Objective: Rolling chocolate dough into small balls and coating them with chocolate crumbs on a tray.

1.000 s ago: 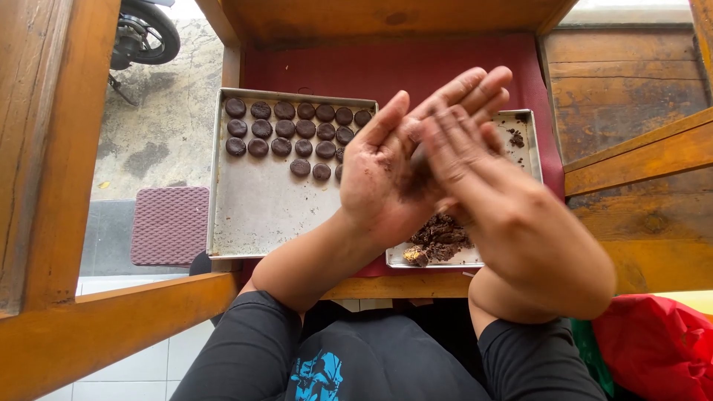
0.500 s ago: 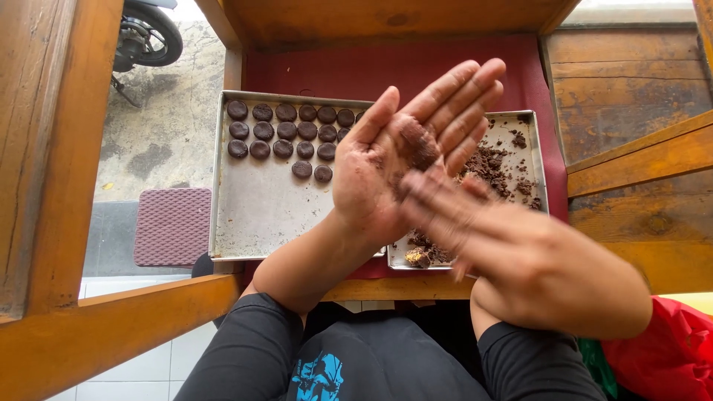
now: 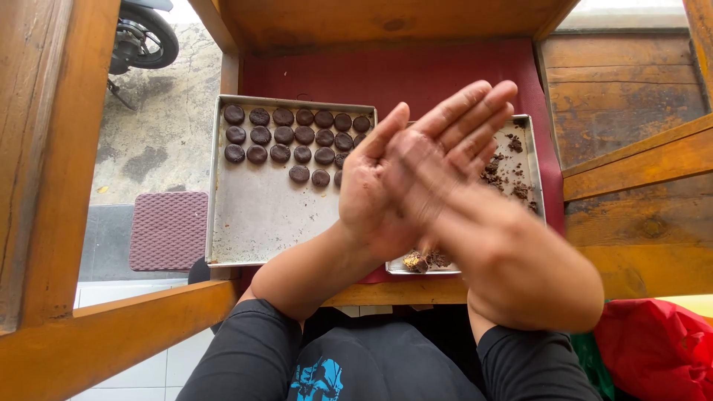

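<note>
Head | left hand (image 3: 379, 200) and right hand (image 3: 475, 215) pressed palm-to-palm | dough hidden between

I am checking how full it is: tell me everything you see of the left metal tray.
The left tray is a shallow rectangular pan of dull grey metal with a low raised rim, lying flat on the dark red cloth. Small round dark pieces sit in neat rows along its far end; the near part is bare. The left hand hides its right far corner.

Matt metal tray (image 3: 252, 223), varnished wood frame (image 3: 111, 349), rough dk. discs (image 3: 293, 137)
</note>
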